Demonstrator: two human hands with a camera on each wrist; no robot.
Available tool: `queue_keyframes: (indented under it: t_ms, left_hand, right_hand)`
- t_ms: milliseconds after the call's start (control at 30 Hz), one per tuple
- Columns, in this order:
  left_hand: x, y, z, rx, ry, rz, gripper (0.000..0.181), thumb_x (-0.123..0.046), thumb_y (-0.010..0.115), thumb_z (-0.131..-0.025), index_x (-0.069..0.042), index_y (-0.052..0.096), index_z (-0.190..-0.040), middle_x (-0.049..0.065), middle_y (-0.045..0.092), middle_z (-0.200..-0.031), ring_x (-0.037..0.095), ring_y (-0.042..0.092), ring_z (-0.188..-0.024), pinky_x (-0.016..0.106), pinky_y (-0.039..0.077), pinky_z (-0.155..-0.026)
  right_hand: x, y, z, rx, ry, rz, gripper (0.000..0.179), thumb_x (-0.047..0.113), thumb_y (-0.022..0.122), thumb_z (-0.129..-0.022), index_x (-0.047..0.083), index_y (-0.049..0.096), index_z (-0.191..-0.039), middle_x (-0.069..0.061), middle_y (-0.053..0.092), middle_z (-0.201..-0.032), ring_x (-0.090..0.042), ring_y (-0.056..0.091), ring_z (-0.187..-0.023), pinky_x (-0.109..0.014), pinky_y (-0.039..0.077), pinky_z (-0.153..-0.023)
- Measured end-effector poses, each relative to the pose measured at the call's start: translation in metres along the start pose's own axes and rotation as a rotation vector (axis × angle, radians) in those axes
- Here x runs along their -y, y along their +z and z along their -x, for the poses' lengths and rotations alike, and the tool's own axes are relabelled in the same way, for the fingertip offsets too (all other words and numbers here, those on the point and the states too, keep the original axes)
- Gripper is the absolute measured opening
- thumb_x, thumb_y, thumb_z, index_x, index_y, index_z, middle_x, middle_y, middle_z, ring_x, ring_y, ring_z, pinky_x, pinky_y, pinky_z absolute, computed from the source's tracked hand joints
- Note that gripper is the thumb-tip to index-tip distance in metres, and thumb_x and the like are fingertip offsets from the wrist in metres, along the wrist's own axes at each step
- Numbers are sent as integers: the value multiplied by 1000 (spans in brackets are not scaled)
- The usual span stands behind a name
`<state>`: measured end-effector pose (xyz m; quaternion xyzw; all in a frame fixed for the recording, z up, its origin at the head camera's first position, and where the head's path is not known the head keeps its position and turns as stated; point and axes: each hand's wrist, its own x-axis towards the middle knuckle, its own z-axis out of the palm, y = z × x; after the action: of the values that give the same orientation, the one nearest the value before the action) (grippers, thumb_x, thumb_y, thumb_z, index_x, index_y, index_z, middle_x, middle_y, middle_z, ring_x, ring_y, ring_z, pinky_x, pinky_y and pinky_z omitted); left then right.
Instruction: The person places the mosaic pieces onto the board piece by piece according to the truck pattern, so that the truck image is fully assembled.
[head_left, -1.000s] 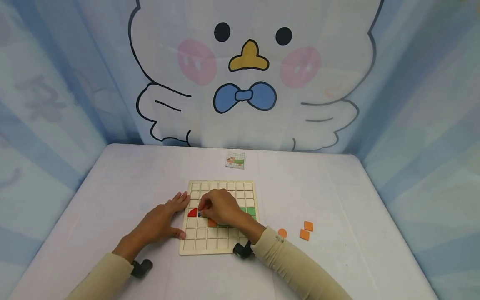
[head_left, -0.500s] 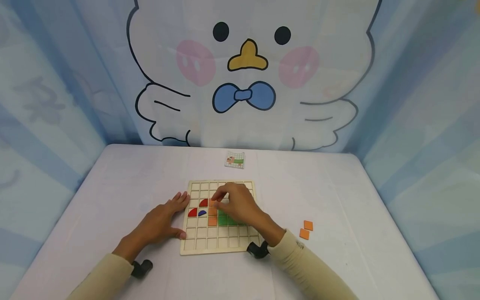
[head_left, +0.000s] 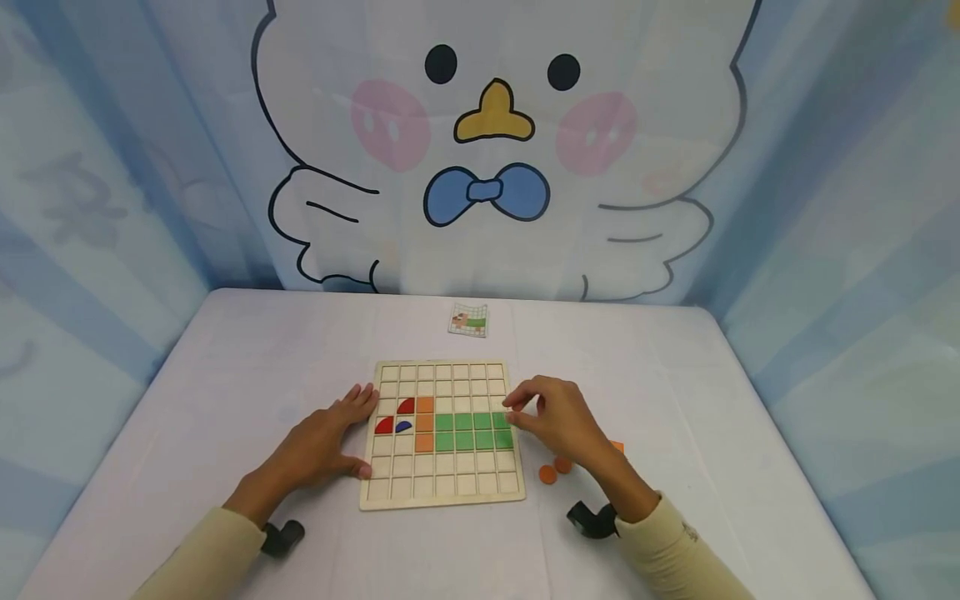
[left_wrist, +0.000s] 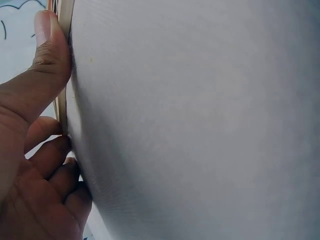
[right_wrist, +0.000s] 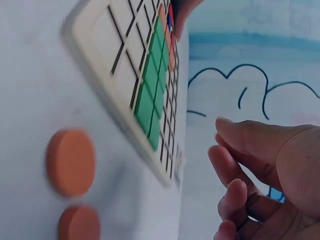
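A pale wooden grid board (head_left: 435, 483) lies on the white table. Its cells hold a double row of green squares (head_left: 474, 429), a column of orange squares (head_left: 424, 422), red quarter-circle pieces (head_left: 406, 407) and a blue half-circle (head_left: 403, 426). My left hand (head_left: 322, 437) rests on the table against the board's left edge, fingers extended; thumb and fingertips touch that edge in the left wrist view. Just off the board's right edge hovers my right hand (head_left: 558, 417), fingers loosely bent. The right wrist view shows a gap between its thumb and index finger, with nothing held.
Two orange discs (head_left: 548, 474) lie right of the board, below the right hand. An orange square (head_left: 617, 447) peeks out behind the right wrist. At the table's back lies a small picture card (head_left: 468, 320) with a grid pattern. A cartoon-printed curtain (head_left: 487, 250) stands behind.
My right hand has moved right from over the board's left part to beyond its right edge, uncovering the coloured pieces. The left hand has stayed put.
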<state>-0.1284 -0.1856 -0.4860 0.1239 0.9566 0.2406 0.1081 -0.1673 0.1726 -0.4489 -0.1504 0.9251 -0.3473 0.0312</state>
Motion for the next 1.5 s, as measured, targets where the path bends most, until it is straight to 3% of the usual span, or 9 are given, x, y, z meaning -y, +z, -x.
queue_keyframes:
  t_ms: [500, 767, 1067, 1500]
  left_hand:
    - [-2, -1, 2, -1, -6, -5, 119, -39, 96, -71, -10, 32, -167, 14, 27, -175, 42, 23, -163, 69, 32, -125]
    - [-2, -1, 3, -2, -14, -2, 118, -39, 96, -71, -11, 32, -167, 13, 26, -175, 43, 23, -163, 69, 31, -125]
    - [-2, -1, 3, -6, -7, 0, 119, -38, 96, -71, -11, 32, -167, 13, 27, -175, 42, 23, -163, 69, 31, -125]
    - [-3, -1, 3, -9, 6, 5, 118, -38, 96, -71, -10, 32, -166, 14, 28, -175, 42, 24, -163, 67, 31, -126]
  right_hand:
    - [-56, -33, 52, -28, 174, 39, 21, 11, 87, -87, 20, 83, -106, 2, 75, -96, -16, 53, -65, -25, 45, -56]
    - [-84, -51, 68, -104, 185, 71, 25, 12, 88, -86, 17, 82, -110, -1, 76, -102, -13, 49, -69, -25, 41, -58]
    - [-103, -57, 77, -102, 224, 151, 26, 13, 89, -86, 13, 81, -110, -3, 73, -98, -14, 50, -77, -23, 41, -65]
    - [-98, -52, 68, -54, 251, 98, 19, 15, 91, -84, 14, 74, -92, 2, 67, -82, -15, 50, -76, -25, 40, -65]
